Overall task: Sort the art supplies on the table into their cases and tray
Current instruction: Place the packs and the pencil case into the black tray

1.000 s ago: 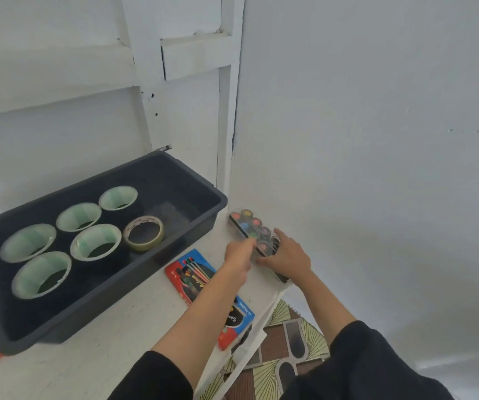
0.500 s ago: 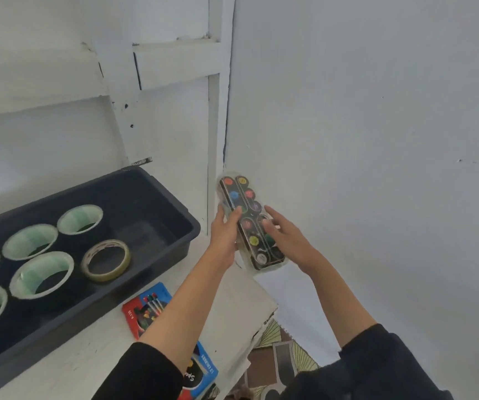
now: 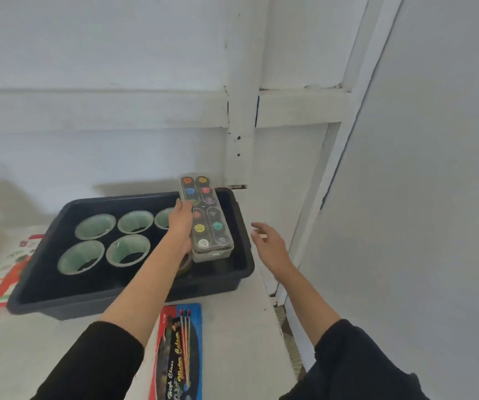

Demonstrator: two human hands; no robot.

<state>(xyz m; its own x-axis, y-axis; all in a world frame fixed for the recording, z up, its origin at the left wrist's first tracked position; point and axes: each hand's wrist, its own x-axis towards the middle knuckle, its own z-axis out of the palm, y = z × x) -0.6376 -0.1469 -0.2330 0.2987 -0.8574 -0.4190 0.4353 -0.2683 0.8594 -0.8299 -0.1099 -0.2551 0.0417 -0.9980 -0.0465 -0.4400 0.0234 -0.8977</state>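
Observation:
My left hand grips a clear watercolour paint case by its left edge and holds it above the right end of the black tray. Several green tape rolls lie in the tray, and a brown tape roll peeks out under my left wrist. My right hand hovers to the right of the tray with relaxed fingers, holding nothing. A red and blue brush pack lies on the white table in front of the tray.
A red and white booklet lies at the tray's left end. White walls and a white post stand close behind the tray. The table's right edge runs just past my right forearm.
My right hand has let go of the paint case. My left hand alone has carried it leftward over the tray. The view has swung left.

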